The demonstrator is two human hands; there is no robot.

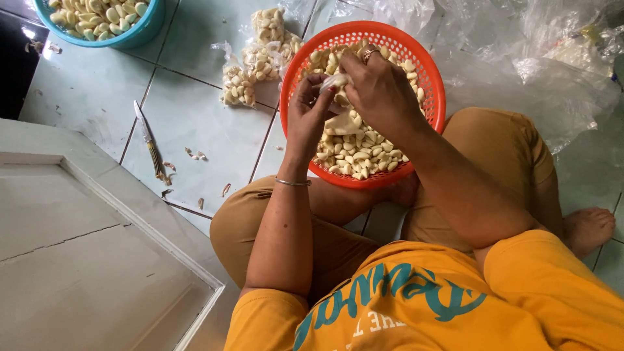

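While both hands met over the orange basket [434, 97] of garlic cloves, left hand [307, 120] and right hand [377, 91] fingers pinched a small clear bag [335, 80]; filled clear bags [250, 62] lay left on floor tiles.

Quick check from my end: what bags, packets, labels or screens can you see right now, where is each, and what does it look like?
Filled packets: small clear plastic bags of peeled garlic cloves, clustered on the tiled floor left of the orange basket.
Loose plastic bags: crumpled, clear, piled on the floor right of the basket.
Small clear bag: held by both hands over the basket.
No labels or screens.
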